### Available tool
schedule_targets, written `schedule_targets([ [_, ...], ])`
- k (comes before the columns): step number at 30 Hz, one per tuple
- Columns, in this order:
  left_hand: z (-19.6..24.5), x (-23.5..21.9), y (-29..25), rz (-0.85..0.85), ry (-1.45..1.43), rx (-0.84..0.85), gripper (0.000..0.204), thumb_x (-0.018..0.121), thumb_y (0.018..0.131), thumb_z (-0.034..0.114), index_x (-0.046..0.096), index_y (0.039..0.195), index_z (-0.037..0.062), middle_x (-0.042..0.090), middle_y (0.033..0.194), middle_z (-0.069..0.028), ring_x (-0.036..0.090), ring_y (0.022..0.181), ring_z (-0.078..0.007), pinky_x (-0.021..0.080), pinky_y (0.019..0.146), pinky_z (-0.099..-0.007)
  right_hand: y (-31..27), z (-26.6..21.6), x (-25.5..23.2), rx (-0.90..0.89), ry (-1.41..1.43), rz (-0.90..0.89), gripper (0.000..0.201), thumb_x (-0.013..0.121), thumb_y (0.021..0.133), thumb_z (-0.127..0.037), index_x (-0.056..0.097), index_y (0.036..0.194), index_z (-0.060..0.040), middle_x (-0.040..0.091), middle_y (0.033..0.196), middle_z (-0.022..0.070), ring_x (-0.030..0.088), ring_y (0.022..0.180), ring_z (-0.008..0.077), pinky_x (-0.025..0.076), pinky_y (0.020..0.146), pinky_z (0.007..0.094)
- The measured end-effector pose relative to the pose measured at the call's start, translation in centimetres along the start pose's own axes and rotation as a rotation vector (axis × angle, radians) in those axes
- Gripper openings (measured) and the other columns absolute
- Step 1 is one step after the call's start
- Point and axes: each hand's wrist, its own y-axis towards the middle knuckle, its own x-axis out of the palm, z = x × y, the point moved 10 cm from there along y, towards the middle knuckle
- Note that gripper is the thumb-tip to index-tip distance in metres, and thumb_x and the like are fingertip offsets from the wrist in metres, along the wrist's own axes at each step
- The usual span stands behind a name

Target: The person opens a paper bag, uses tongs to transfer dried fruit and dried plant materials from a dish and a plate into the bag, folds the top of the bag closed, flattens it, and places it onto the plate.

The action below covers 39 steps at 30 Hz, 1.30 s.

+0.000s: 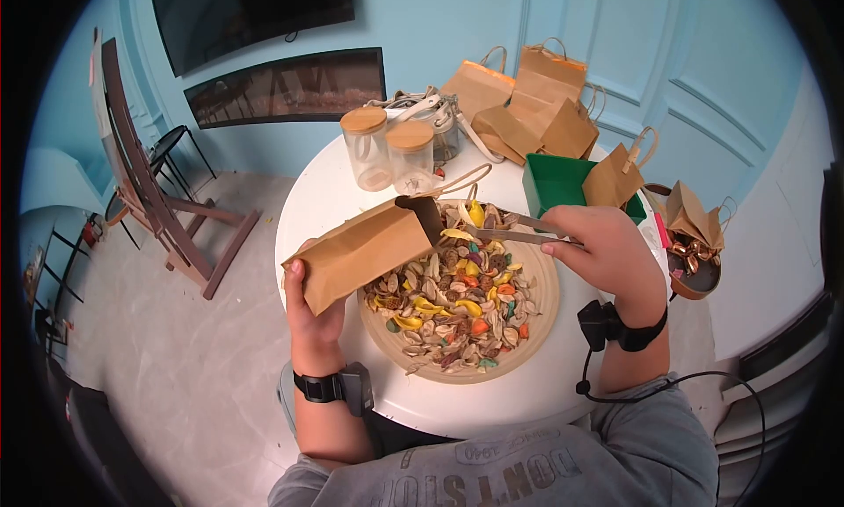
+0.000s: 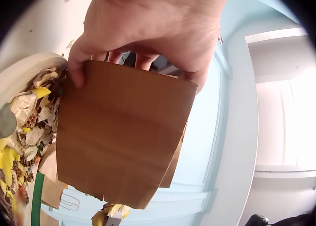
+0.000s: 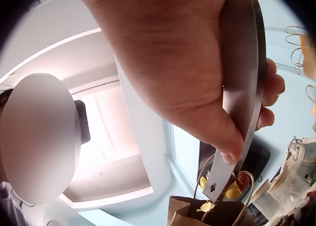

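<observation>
My left hand (image 1: 315, 318) grips the bottom end of a brown paper bag (image 1: 356, 252), which lies tilted on its side with its dark mouth facing right. In the left wrist view that hand (image 2: 148, 28) holds the bag's base (image 2: 123, 132) by its edges. My right hand (image 1: 607, 248) pinches metal tongs (image 1: 527, 236), whose tips hold yellow and pale dried pieces (image 1: 476, 213) by the bag's mouth. The right wrist view has the tongs (image 3: 242, 87) above the bag's opening (image 3: 207, 210), between its handles. Under the bag, a round wooden tray (image 1: 547, 331) bears mixed dried petals (image 1: 440, 318).
Lidded glass jars (image 1: 365, 151) stand at the table's back, beside a pale strapped bag (image 1: 431, 112). Several paper bags (image 1: 545, 85) and a green box (image 1: 549, 184) are at the back right. A round container (image 1: 699, 283) sits right of the white table (image 1: 303, 199).
</observation>
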Motion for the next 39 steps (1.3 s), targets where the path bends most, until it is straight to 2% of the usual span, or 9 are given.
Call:
schedule_targets([
  [1, -0.1, 0.4, 0.0, -0.072, -0.019, -0.014, 0.053, 0.059, 0.093, 0.043, 0.051, 0.131, 0.0074, 0.053, 0.137, -0.0116, 0.052, 0.125, -0.0287, 0.043, 0.104, -0.0459, 0.0, 0.0, 0.0, 0.001, 0.0, 0.002, 0.02, 0.068, 0.086, -0.022, 0.057, 0.092, -0.0065, 0.058, 0.074, 0.0131, 0.06, 0.073, 0.0339, 0.045, 0.061, 0.0423],
  [7, 0.0, 2.1, -0.2, -0.142, -0.004, 0.007, 0.049, 0.061, 0.09, 0.039, 0.053, 0.127, 0.0076, 0.05, 0.139, -0.0129, 0.046, 0.132, -0.0266, 0.035, 0.111, -0.0407, 0.0, -0.4, 0.4, 0.016, -0.005, -0.016, 0.02, 0.068, 0.086, -0.023, 0.057, 0.091, -0.0068, 0.057, 0.073, 0.0133, 0.059, 0.074, 0.0347, 0.045, 0.062, 0.0432],
  [17, 0.3, 4.0, -0.6, -0.23, 0.152, 0.075, 0.052, 0.058, 0.092, 0.043, 0.052, 0.129, 0.0072, 0.049, 0.142, -0.0164, 0.047, 0.131, -0.0294, 0.038, 0.11, -0.0429, 0.0, -1.7, 0.5, 0.0, -0.063, -0.023, 0.021, 0.068, 0.085, -0.023, 0.055, 0.087, -0.0066, 0.058, 0.073, 0.0118, 0.06, 0.074, 0.0342, 0.045, 0.062, 0.0442],
  [22, 0.3, 2.6, -0.4, -0.098, 0.078, 0.035, 0.05, 0.062, 0.086, 0.041, 0.051, 0.125, 0.0107, 0.043, 0.144, -0.0127, 0.041, 0.134, -0.0285, 0.034, 0.113, -0.0427, 0.1, -2.4, 1.6, -0.063, -0.057, -0.046, 0.023, 0.068, 0.084, -0.022, 0.052, 0.084, -0.0057, 0.058, 0.075, 0.0111, 0.06, 0.073, 0.0336, 0.045, 0.062, 0.0442],
  [26, 0.6, 3.0, -0.5, -0.082, 0.099, 0.083, 0.054, 0.063, 0.087, 0.044, 0.052, 0.124, 0.0067, 0.047, 0.141, -0.017, 0.046, 0.131, -0.0306, 0.037, 0.111, -0.0427, 0.1, -2.5, 2.1, -0.065, -0.041, -0.074, 0.022, 0.068, 0.083, -0.022, 0.054, 0.087, -0.0061, 0.06, 0.076, 0.01, 0.062, 0.075, 0.0327, 0.046, 0.063, 0.0435],
  [28, 0.0, 5.1, -1.0, -0.266, 0.165, 0.0, 0.053, 0.064, 0.085, 0.043, 0.051, 0.125, 0.0098, 0.045, 0.142, -0.0125, 0.042, 0.134, -0.0282, 0.035, 0.112, -0.0429, 0.1, -2.8, 2.5, -0.065, -0.031, -0.083, 0.02, 0.068, 0.083, -0.022, 0.056, 0.089, -0.0066, 0.061, 0.076, 0.0097, 0.062, 0.076, 0.0324, 0.047, 0.064, 0.0433],
  [32, -0.7, 5.7, -1.3, -0.287, 0.17, -0.043, 0.054, 0.065, 0.084, 0.044, 0.051, 0.124, 0.0095, 0.045, 0.142, -0.0126, 0.042, 0.134, -0.0284, 0.038, 0.11, -0.0429, 0.0, -3.7, 3.0, -0.134, -0.006, -0.097, 0.024, 0.069, 0.084, -0.024, 0.061, 0.1, -0.0078, 0.063, 0.085, 0.0104, 0.063, 0.08, 0.0328, 0.048, 0.068, 0.0431],
  [34, 0.1, 3.8, -0.5, -0.187, 0.151, 0.075, 0.056, 0.059, 0.09, 0.05, 0.052, 0.126, 0.0081, 0.05, 0.139, -0.0151, 0.05, 0.126, -0.029, 0.044, 0.103, -0.0447, 0.1, -3.8, 2.1, -0.141, 0.005, -0.036, 0.027, 0.07, 0.084, -0.025, 0.062, 0.103, -0.0082, 0.064, 0.088, 0.011, 0.063, 0.081, 0.0331, 0.048, 0.069, 0.0431],
  [39, 0.6, -0.1, 0.3, 0.054, -0.064, 0.042, 0.061, 0.048, 0.094, 0.059, 0.047, 0.135, 0.0143, 0.054, 0.133, -0.0105, 0.056, 0.114, -0.0302, 0.05, 0.084, -0.0475, -0.5, -1.0, -1.3, 0.062, -0.038, 0.084, 0.036, 0.073, 0.081, -0.027, 0.062, 0.11, -0.008, 0.063, 0.091, 0.0111, 0.062, 0.083, 0.0334, 0.049, 0.07, 0.0425],
])
